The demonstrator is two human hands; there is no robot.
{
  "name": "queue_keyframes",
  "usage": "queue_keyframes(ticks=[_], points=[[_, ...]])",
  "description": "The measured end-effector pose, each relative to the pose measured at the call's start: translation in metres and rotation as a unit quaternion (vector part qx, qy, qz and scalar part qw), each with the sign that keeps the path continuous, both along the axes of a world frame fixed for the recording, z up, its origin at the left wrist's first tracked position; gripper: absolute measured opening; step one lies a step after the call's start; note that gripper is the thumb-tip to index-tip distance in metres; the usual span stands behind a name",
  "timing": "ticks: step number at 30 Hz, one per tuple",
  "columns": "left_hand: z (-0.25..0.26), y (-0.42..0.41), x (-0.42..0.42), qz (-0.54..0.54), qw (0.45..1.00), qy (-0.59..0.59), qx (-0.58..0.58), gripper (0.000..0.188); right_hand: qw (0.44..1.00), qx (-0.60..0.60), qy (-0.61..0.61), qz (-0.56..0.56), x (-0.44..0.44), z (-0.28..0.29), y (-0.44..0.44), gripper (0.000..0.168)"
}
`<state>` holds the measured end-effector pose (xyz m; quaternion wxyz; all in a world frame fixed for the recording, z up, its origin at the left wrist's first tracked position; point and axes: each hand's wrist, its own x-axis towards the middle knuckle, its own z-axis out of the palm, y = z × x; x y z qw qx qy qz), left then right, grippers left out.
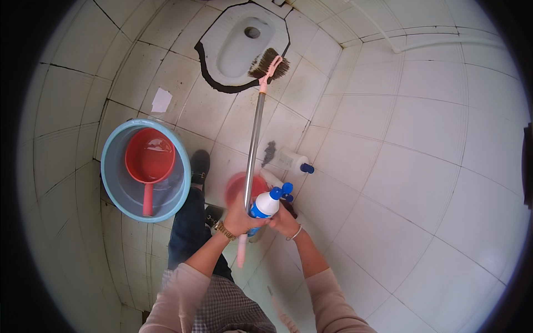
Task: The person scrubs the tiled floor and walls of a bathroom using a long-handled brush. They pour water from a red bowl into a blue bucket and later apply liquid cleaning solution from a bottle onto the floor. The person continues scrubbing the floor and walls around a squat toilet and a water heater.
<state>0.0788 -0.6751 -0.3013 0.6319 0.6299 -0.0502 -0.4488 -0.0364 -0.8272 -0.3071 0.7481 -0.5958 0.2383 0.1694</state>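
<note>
A long-handled scrub brush [255, 137] with a metal pole and pink grip runs through my left hand [239, 217]. Its dark bristles lie at the near right rim of the white squat toilet [229, 45]. A white plastic bottle [266, 205] with a blue label and an open blue flip cap is upright between my hands. My left thumb reaches its lower side, and my right hand [284, 220] grips it from the right. Part of the bottle's lower body is hidden by my fingers.
At left stands a light blue bucket [188, 166] holding a red dipper [150, 155] with water. Near the right wall are a white bottle with a blue cap [291, 161], another white bottle [270, 178] and a red basin [233, 187]. A pale hose [441, 41] runs along the upper right.
</note>
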Motion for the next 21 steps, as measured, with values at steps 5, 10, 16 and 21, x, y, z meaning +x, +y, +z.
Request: queue_keyframes(ticks=[5, 10, 16, 21], points=[[-0.022, 0.006, -0.016, -0.019, 1.000, 0.014, 0.000, 0.091, 0.997, -0.047, 0.053, 0.025, -0.002, -0.005, 0.026, 0.087], [-0.041, 0.004, -0.029, 0.091, 0.993, 0.062, -0.037, 0.079, 0.994, -0.038, 0.087, -0.044, 0.025, 0.026, 0.005, 0.076], [-0.028, 0.013, -0.022, 0.036, 0.980, -0.138, 0.142, 0.042, 0.931, -0.352, 0.096, -0.005, 0.057, 0.067, -0.121, 0.071], [-0.029, 0.013, -0.043, -0.036, 0.965, -0.150, 0.213, 0.031, 0.709, -0.692, 0.039, 0.131, 0.120, 0.124, -0.201, 0.075]])
